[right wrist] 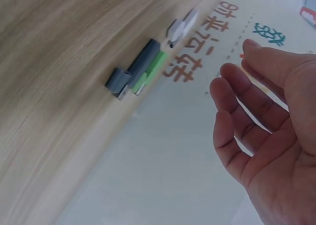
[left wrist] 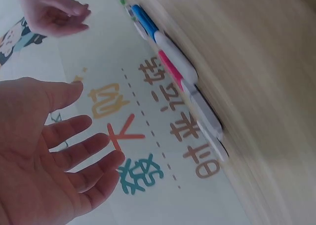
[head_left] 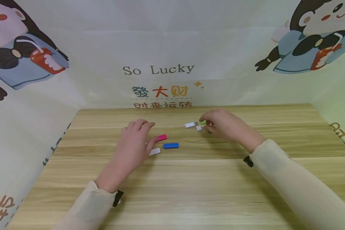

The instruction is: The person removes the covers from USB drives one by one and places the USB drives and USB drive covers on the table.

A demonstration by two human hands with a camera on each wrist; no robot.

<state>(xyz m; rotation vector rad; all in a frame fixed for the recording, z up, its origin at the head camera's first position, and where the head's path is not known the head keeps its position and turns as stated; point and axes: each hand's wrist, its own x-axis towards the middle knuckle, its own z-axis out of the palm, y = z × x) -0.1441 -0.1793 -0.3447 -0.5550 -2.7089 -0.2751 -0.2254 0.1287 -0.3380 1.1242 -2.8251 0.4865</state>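
Note:
My left hand (head_left: 135, 140) hovers above the wooden table with relaxed fingers and holds nothing. Beside and partly behind it lie a pink stick (head_left: 162, 138), a blue stick (head_left: 171, 145) and a white stick (head_left: 155, 151). Loosely curved, the fingers of my right hand (head_left: 225, 126) are empty, as the right wrist view shows. Near its fingertips in the head view are a white USB flash drive (head_left: 190, 125) with its metal plug bare and a small white cap (head_left: 199, 128). A green flash drive (right wrist: 154, 68) and a dark grey flash drive (right wrist: 143, 58), mostly hidden in the head view, lie by a grey cap (right wrist: 118, 80).
The wooden table (head_left: 189, 191) meets a pale printed cloth backdrop (head_left: 161, 41) at its far edge. Similar cloth stands along the left and right sides. Both forearms reach in from the front corners.

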